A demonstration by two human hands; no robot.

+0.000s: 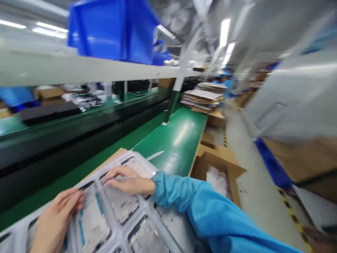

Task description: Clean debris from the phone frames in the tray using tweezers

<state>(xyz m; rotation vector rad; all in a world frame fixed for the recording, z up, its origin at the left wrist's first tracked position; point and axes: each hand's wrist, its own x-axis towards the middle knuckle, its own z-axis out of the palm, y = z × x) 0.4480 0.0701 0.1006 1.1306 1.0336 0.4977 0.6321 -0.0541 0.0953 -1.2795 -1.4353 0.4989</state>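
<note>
Blurred view down a factory line

Clear plastic tray [147, 214] with several pockets at 6 o'clock on the green tabletop [173, 140], a brown sheet of cardboard [110, 160] showing under its far edge; flat grey parts in the pockets, some with blue strips

Left hand [56, 221] at 7 o'clock, laid flat and released on the tray, fingers spread over a pocket, gripping nothing

Right hand [129, 181] near 6 o'clock, blue sleeve [200, 207] behind it, fingers pressed on the tray's far pockets and closed lightly on a thin pale stick [123, 177] lying across them; what the stick is, too blurred to tell

Open cardboard box [218, 172] at 4 o'clock beside the tabletop, white bags inside

Stack of flat cardboard [202, 98] at 1 o'clock, far end of the tabletop

Blue bin [110, 31] at 11 o'clock on the overhead shelf [79, 68]
</note>
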